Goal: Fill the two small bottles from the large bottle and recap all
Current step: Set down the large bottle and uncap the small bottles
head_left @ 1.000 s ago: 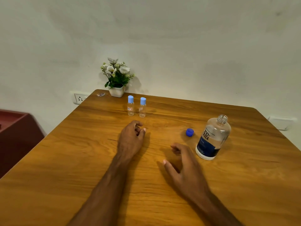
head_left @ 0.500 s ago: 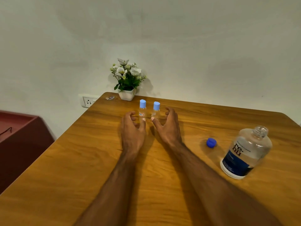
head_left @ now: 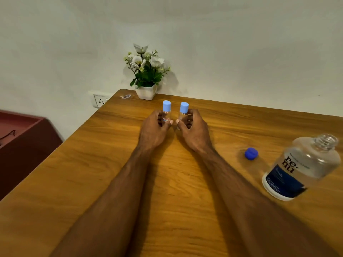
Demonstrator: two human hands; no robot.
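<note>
Two small bottles sit mid-frame, just beside each other: my left hand (head_left: 154,129) curls round the labelled bottle (head_left: 166,113), my right hand (head_left: 193,130) round the plain bottle (head_left: 183,113). Uncapped large bottle (head_left: 300,167) stands at right, blue cap (head_left: 251,153) beside it.

Surface (head_left: 92,173): honey-brown wood w/ darker streaked grain. Two small bottles (head_left: 166,115) (head_left: 183,115): clear, light-blue caps, left one w/ red-and-white label; large bottle (head_left: 300,167): clear, navy-and-white label w/ dark lettering, its loose cap (head_left: 251,153) royal blue. Flowers (head_left: 146,65): white blooms, green leaves, white pot; wall (head_left: 241,43) off-white; cabinet (head_left: 24,141) at left dark red.
</note>
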